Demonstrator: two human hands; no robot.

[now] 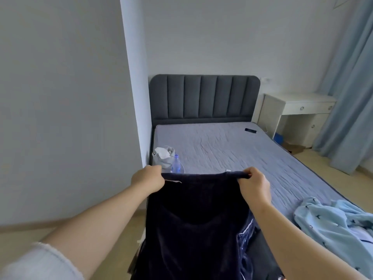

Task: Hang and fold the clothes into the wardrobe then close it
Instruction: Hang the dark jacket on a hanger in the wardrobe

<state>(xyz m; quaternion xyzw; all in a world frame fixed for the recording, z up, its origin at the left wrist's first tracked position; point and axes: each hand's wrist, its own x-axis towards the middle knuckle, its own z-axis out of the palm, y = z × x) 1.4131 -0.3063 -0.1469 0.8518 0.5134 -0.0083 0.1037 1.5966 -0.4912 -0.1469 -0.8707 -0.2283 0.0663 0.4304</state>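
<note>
Above the quilted bed (232,150), left hand (148,179) and right hand (255,186) pinch a dark garment (197,219) stretched between them

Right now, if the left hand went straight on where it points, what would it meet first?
Likely the water bottle on the bed, just beyond the left hand, with the grey bag beside it; depth is unclear.
</note>
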